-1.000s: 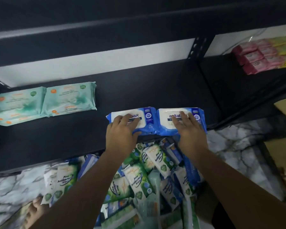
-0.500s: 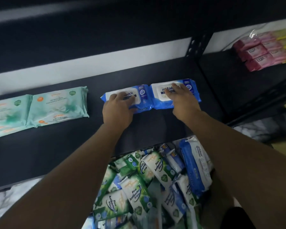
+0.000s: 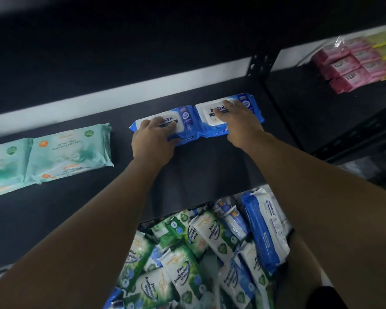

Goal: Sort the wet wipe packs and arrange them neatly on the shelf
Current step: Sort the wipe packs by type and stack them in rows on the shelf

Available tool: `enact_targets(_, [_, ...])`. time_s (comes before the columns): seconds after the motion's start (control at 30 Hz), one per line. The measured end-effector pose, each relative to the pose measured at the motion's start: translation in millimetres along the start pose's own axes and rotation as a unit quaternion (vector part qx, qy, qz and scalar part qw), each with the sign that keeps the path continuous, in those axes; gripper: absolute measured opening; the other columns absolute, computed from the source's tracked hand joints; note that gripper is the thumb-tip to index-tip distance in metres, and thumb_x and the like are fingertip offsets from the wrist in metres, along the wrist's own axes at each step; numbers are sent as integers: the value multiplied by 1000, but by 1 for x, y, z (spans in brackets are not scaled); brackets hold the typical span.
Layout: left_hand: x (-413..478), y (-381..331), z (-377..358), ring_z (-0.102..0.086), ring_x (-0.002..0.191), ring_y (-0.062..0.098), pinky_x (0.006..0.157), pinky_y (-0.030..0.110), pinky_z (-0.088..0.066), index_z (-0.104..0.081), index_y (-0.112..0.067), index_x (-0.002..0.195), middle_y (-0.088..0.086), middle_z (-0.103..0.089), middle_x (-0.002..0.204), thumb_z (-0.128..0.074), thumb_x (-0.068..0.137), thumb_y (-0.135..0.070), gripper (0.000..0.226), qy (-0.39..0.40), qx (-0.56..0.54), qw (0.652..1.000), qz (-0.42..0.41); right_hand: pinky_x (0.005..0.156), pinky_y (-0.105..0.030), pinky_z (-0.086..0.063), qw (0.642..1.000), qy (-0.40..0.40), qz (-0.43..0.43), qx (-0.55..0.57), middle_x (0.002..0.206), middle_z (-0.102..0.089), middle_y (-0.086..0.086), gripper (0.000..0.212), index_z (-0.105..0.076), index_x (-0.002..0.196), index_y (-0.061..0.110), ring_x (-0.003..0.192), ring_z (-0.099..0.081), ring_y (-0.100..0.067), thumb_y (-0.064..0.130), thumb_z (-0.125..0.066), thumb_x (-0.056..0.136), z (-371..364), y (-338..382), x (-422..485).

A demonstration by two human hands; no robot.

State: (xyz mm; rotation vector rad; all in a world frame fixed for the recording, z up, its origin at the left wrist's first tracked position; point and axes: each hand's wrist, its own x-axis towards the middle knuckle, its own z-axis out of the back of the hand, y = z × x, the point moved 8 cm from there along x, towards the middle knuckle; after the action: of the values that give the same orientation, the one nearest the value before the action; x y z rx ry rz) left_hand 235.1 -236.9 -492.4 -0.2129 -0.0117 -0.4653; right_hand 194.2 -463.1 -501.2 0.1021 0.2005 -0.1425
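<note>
**Two blue packs pressed onto the shelf**

Both hands lie flat-fingered, gripping nothing. The left hand (image 3: 153,141) and right hand (image 3: 239,121) each press one of the glossy blue film wipe packs (image 3: 186,118), which touch side by side toward the back of the matte black shelf board (image 3: 198,175). They look soft, light and slippery; I judge the stiff white lids (image 3: 204,117) the firmer hold.

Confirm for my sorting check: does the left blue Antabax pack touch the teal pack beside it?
Apart. The head view shows bare black shelf between the teal pack and the blue Antabax pack.
</note>
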Motion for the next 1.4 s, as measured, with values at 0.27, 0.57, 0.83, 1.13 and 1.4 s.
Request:
enact_targets(0.27, [-19,-4,3,-45,134,37,107,50,-43,-50,-24,146,10,-47,150,-55,86,-47,64,35,-27,999,-21,120,-51,-24,997,-72,-36,-1,167,-10,-7,99,-15,160,25,153,-14,-32,14,-71,80,7,-3,-40])
enact_targets(0.57, [-209,-7,21,-61,111,35,96,51,-51,-70,-12,123,12,-64,121,-58,77,-17,48,-42,-151,987,21,73,-44,-50,967,-72,-133,206,108,-63,-16,54,-60,133,21,91,-60,-40,24,-56,80,-36,11,-218])
enact_targets(0.83, [-357,16,-1,-57,111,37,93,46,-51,-67,-12,125,12,-62,123,-61,67,-14,58,79,-118,981,129,87,-29,-47,902,161,-159,368,123,-65,-18,38,-62,132,5,114,-62,-33,5,-62,94,-80,80,-346])
enact_targets(1.13, [-430,35,4,-59,113,42,91,51,-54,-66,-10,129,17,-60,130,-53,82,-38,56,80,-131,968,199,111,-39,-41,904,216,-164,330,154,-44,-7,72,-35,155,21,139,-45,-27,44,-64,93,-140,136,-385])
enact_targets(1.4, [-444,23,-12,-55,118,21,88,38,-51,-56,-29,133,-5,-56,127,-47,76,-84,79,191,-175,951,167,84,-36,-49,930,69,-171,318,120,-53,-13,32,-61,127,14,98,-59,-30,28,-61,98,-106,143,-359])
